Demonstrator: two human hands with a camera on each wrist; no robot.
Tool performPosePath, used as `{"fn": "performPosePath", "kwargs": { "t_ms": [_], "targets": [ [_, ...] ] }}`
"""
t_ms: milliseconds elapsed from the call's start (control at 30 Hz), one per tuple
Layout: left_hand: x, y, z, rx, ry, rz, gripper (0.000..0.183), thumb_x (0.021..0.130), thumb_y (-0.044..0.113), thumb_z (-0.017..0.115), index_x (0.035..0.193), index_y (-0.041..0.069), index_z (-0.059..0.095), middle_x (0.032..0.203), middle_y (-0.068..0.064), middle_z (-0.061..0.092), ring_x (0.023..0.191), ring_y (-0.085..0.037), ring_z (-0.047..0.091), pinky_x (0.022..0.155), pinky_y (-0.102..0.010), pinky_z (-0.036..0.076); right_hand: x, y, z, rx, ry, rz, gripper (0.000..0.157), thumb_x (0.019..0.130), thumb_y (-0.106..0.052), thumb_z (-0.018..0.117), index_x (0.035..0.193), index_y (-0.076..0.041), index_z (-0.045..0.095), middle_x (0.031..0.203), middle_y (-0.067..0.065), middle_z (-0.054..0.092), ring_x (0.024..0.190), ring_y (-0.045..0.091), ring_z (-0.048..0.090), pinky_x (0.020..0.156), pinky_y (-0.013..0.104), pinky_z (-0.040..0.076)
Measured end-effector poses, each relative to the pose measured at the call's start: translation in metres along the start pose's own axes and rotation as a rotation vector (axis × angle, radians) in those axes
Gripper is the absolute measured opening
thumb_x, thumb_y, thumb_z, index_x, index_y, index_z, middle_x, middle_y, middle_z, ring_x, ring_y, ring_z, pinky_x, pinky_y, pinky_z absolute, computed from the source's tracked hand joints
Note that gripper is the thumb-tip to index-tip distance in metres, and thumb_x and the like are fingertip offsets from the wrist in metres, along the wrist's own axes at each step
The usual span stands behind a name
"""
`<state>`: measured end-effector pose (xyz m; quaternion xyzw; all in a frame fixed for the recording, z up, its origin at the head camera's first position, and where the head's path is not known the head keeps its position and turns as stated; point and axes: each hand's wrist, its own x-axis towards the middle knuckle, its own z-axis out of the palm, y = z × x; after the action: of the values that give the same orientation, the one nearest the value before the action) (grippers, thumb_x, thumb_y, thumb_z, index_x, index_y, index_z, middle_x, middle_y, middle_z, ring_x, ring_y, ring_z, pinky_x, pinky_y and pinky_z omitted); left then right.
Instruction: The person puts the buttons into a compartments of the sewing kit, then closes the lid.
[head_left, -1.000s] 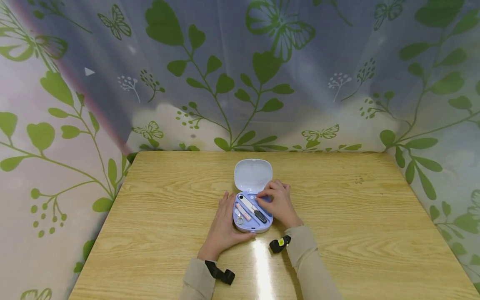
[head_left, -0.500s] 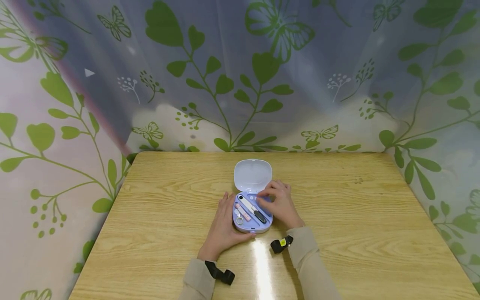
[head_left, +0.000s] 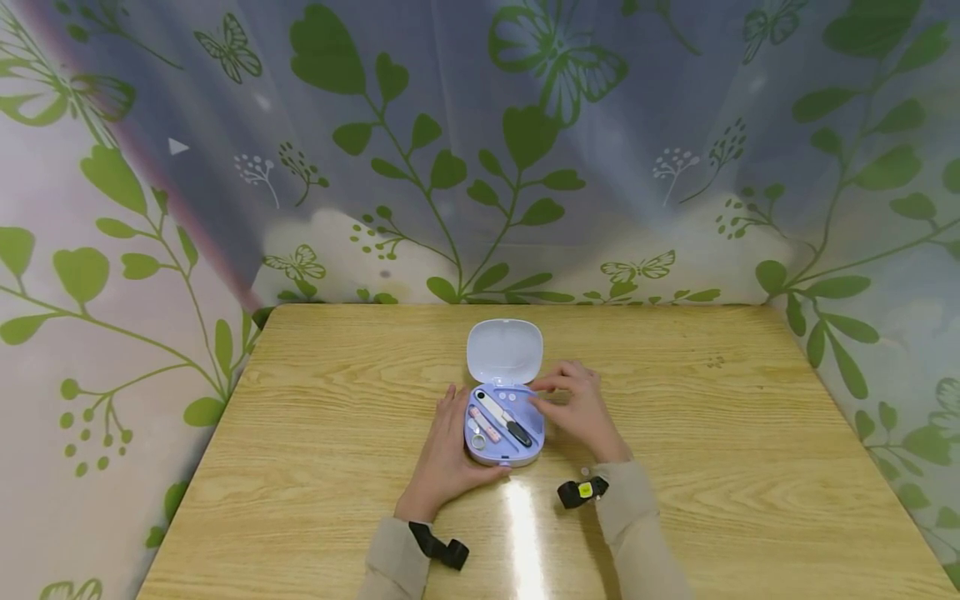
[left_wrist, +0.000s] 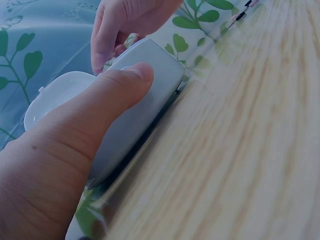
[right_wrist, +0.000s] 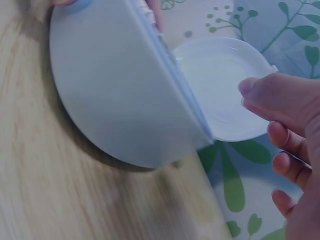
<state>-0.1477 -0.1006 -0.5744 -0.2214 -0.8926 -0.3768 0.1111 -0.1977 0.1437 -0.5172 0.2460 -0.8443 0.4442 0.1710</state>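
A lavender plastic case (head_left: 491,457) with its white lid (head_left: 505,352) raised lies on the table. My left hand (head_left: 444,454) grips its left side, fingers along the wall and thumb pressed on the front, as the left wrist view also shows. Inside lie a slim white tool with a black end (head_left: 517,432), a pink-and-white tube (head_left: 486,425), a silver ring-shaped piece (head_left: 478,442) and two small white discs (head_left: 512,397). My right hand (head_left: 577,408) hovers at the case's back right edge, thumb and forefinger close together, nothing visible between them.
The wooden table (head_left: 360,375) extends around the case. A small pale round piece (head_left: 585,472) lies on it near my right wrist. A leaf-printed curtain (head_left: 420,192) hangs behind and at both sides.
My right hand has drawn back to the right, off the case's upper compartment, and a second white disc now shows there. My left hand has stayed on the case.
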Motion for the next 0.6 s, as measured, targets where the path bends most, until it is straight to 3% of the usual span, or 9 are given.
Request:
{"fn": "performPosePath", "kwargs": {
  "t_ms": [433, 600],
  "targets": [
    [0.0, -0.002, 0.001, -0.003, -0.001, -0.001, 0.127, 0.062, 0.059, 0.088, 0.155, 0.002, 0.024, 0.156, -0.007, 0.034, 0.151, -0.034, 0.012, 0.123, -0.049, 0.01, -0.015, 0.001, -0.031, 0.05, 0.049, -0.003, 0.024, 0.068, 0.001, 0.088, 0.089, -0.006, 0.079, 0.071, -0.003, 0.052, 0.073, 0.018, 0.046, 0.08, 0.041, 0.022],
    [0.0, -0.001, 0.001, -0.018, 0.0, -0.001, 0.126, 0.062, 0.059, 0.088, 0.156, 0.004, 0.024, 0.156, -0.005, 0.033, 0.151, -0.033, 0.012, 0.123, -0.049, 0.01, -0.025, 0.005, -0.045, 0.035, 0.06, 0.003, 0.02, 0.07, -0.001, 0.088, 0.088, -0.005, 0.079, 0.07, -0.003, 0.051, 0.072, 0.016, 0.044, 0.077, 0.035, 0.026]
  ]
}}
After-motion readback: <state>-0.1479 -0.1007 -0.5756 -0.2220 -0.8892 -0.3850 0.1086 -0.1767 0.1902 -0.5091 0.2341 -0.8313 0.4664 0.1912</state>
